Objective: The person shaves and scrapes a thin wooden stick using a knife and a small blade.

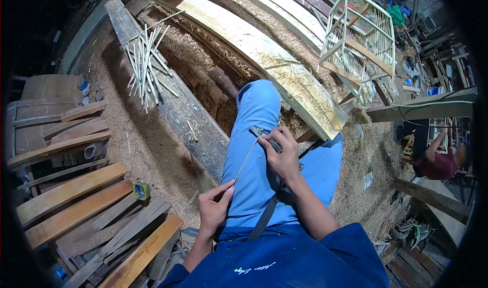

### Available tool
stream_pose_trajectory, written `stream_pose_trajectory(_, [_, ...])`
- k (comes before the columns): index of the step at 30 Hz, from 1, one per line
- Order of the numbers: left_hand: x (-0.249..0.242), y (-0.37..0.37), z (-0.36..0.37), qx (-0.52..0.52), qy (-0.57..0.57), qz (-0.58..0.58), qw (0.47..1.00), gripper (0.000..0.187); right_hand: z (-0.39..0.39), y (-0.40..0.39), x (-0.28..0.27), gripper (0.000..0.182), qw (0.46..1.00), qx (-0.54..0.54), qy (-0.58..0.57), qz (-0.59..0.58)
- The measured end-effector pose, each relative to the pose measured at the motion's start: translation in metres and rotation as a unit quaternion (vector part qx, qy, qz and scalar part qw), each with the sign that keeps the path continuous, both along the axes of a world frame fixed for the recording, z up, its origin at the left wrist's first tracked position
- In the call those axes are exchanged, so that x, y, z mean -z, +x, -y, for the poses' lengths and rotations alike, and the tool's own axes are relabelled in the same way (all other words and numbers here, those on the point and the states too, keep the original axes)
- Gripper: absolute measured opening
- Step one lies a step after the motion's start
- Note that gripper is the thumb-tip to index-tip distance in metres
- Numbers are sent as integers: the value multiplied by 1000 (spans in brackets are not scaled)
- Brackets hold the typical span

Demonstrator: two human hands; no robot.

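Observation:
My left hand [213, 207] pinches the near end of a thin wooden stick [246, 161] above my thigh. The stick slants up to my right hand [282, 154], where its far end meets a small grey metal tool with a flat edge [256, 132]. My right fingers are closed around that tool; it may be a knife, but its full shape is hidden by the fingers. Ahead and to the left, a loose pile of pale thin sticks [146, 66] lies on a weathered grey plank [185, 107]. A few shavings [192, 130] rest on the same plank.
A long pale board [239, 38] runs beside my knee. A slatted cage [360, 38] stands at upper right. Stacked wood pieces [76, 191] and a yellow-green tape measure [141, 190] lie at left. Another person [441, 161] is at far right. Shavings cover the ground.

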State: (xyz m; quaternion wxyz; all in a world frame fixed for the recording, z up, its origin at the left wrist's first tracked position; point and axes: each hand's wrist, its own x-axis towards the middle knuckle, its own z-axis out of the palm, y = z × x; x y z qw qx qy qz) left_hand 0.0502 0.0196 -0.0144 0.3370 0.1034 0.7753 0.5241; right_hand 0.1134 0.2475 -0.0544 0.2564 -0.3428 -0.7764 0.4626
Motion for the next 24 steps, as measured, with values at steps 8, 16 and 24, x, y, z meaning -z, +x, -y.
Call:
stream_pose_trajectory(8, [14,-49,-99,56,6,-59,997,26,-25,-19,-3,13,997,-61,18,-33])
stream_pose_trajectory(16, [29,-46,-123,59,23,-119,991,22,-19,-12,12,12,998,-8,-1,-63])
stream_pose_trajectory(24, [32,-47,-117,33,4,-73,997,24,-22,-10,12,13,986,143,-52,-68])
